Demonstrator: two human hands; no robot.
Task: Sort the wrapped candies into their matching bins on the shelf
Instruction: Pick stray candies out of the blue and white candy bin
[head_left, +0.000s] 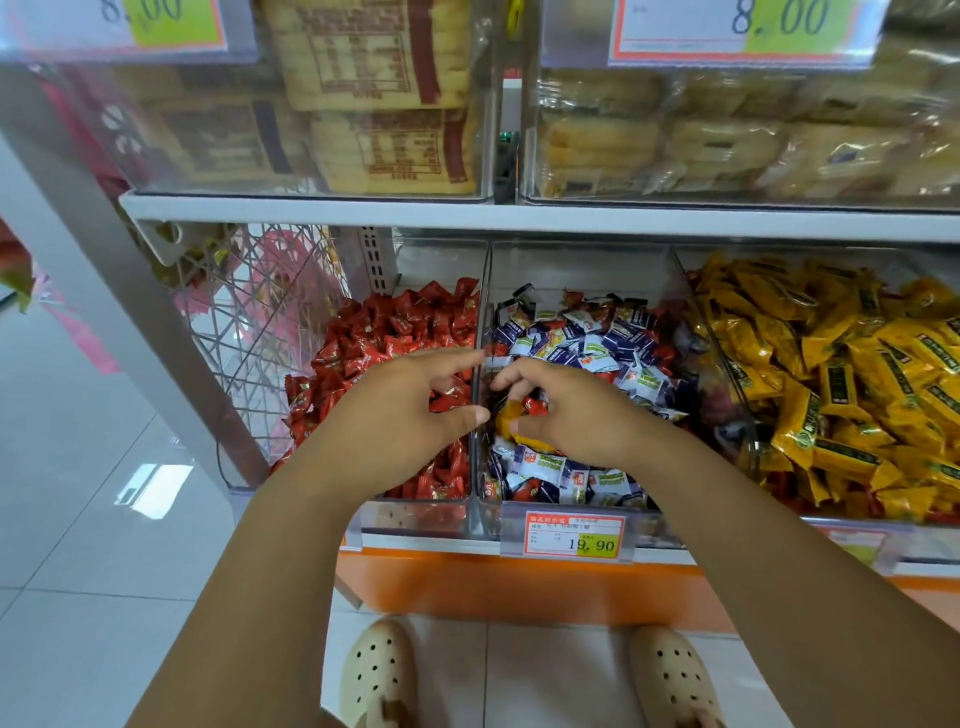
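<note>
Three clear bins stand side by side on the lower shelf: a left bin (415, 512) of red candies (395, 322), a middle bin (485, 291) of blue-and-white candies (597, 338), and a right bin (717, 364) of yellow candies (857, 374). My right hand (576, 410) is over the middle bin, its fingers curled round a yellow candy (511, 421) and a red candy (535, 405). My left hand (410, 410) hovers over the left bin, its fingers partly curled above a red candy (449, 397); whether it grips that piece is unclear.
A price tag reading 19.90 (574, 535) hangs on the middle bin's front. Above, an upper shelf (467, 215) carries clear boxes of packed biscuits (384, 104). A wire rack (270, 312) and a grey upright (104, 260) stand to the left. Tiled floor (104, 519) lies below.
</note>
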